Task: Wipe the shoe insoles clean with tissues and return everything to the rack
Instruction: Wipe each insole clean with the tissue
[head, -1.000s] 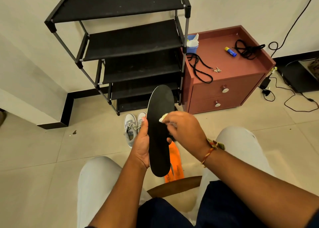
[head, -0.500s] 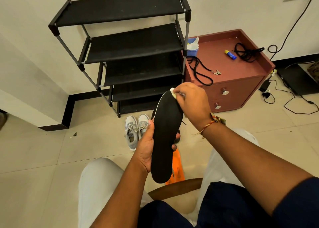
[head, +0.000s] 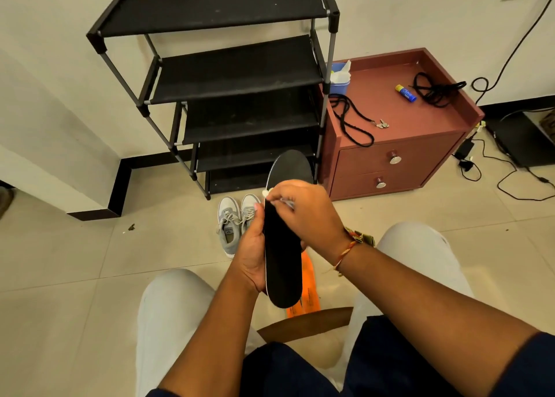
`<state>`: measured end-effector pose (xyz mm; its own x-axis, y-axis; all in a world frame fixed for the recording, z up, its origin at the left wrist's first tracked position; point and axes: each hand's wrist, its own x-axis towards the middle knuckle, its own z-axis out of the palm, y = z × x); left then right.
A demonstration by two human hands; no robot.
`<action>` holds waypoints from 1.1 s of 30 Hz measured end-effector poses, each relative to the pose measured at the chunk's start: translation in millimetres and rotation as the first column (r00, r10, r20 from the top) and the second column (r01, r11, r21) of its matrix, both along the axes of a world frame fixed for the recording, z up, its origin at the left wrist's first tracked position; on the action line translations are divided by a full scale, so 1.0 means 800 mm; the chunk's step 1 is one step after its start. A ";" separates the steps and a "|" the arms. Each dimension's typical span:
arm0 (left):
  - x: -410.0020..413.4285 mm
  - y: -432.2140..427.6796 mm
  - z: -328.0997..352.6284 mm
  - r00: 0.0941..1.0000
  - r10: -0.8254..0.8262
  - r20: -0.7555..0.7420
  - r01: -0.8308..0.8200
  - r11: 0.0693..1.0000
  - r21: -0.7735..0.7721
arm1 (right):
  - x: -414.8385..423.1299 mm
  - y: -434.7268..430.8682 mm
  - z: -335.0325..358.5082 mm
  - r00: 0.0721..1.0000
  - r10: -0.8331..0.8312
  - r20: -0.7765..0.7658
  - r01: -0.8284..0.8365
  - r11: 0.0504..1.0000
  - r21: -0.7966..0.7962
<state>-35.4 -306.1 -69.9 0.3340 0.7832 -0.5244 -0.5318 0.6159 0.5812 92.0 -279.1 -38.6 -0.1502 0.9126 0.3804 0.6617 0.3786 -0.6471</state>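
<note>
Left hand (head: 250, 254) grips black insole (head: 283, 264); right hand (head: 303, 213) pinches tissue (head: 266, 192) (mostly hidden).

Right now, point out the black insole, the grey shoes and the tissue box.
black insole (head: 283, 264), head view, middle of its dark face.
grey shoes (head: 229, 231), head view, opening of the left-hand shoe.
tissue box (head: 339, 81), head view, blue front wall.

Tile floor (head: 75, 276): grey sneakers (head: 235, 224) side by side just in front of black rack (head: 228, 75), orange insole (head: 306, 288) flat nearby. Rack shelves bare. Red cabinet (head: 399, 156) w/ black cords, keys, blue tube, tissue box on top.
</note>
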 end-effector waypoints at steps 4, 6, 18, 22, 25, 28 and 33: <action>-0.005 0.007 0.002 0.998 0.043 0.043 -0.043 0.999 -0.007 | -0.012 -0.026 -0.015 0.994 0.113 -0.004 -0.113 0.987 -0.111; -0.010 0.011 -0.001 0.997 0.069 0.023 -0.069 0.998 -0.009 | -0.017 -0.041 -0.020 0.988 0.154 -0.015 -0.155 0.974 -0.164; -0.032 0.027 -0.016 0.953 0.297 0.056 -0.294 0.954 -0.049 | 0.011 -0.080 -0.025 0.926 0.377 0.001 -0.361 0.888 -0.284; -0.027 0.021 -0.009 0.960 0.267 0.080 -0.262 0.962 -0.071 | 0.015 -0.058 -0.022 0.946 0.266 0.184 -0.240 0.958 -0.155; -0.019 0.012 0.002 0.984 0.170 0.055 -0.168 0.985 -0.047 | 0.012 -0.031 -0.018 0.928 0.195 0.316 -0.182 0.981 -0.072; -0.012 0.005 0.006 0.997 0.074 0.029 -0.074 0.997 -0.009 | 0.014 -0.007 -0.010 0.925 0.119 0.360 -0.118 0.993 -0.024; -0.005 -0.001 0.013 1.000 0.016 0.027 -0.015 1.000 -0.013 | 0.023 0.034 0.018 0.908 0.019 0.419 -0.041 0.998 0.044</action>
